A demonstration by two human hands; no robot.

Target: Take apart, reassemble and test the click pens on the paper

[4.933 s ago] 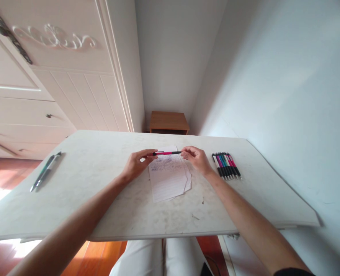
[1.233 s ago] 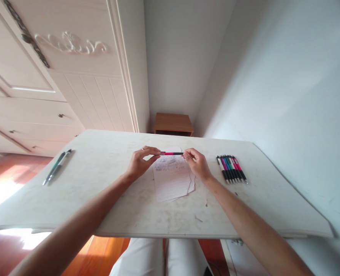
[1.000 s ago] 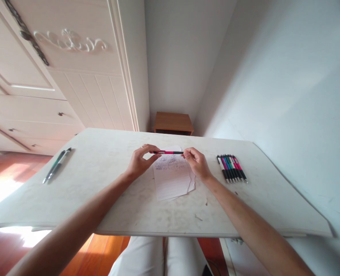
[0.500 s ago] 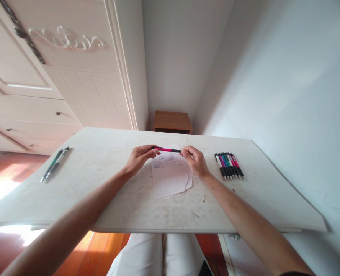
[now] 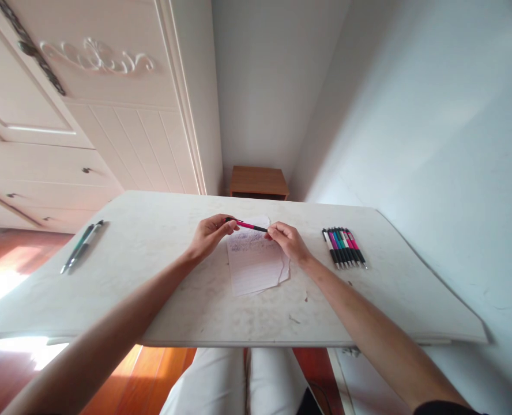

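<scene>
A pink and black pen (image 5: 249, 225) is held level between both hands, a little above the table. My left hand (image 5: 208, 235) pinches its left end with fingers closed. My right hand (image 5: 285, 241) pinches its right, black end, fingers curled. Under the pen lies a torn sheet of lined paper (image 5: 256, 266) with blue scribbles on its far part. The right hand rests over the paper's right edge.
A row of several pens (image 5: 343, 246) lies to the right on the white table (image 5: 173, 300). Two more pens (image 5: 81, 245) lie at the far left. A white wardrobe (image 5: 87, 115) stands on the left, a wooden stand (image 5: 258, 182) behind, a wall on the right.
The pen has tilted, its right end lower. My right hand has slid left along it, so the hands are closer together.
</scene>
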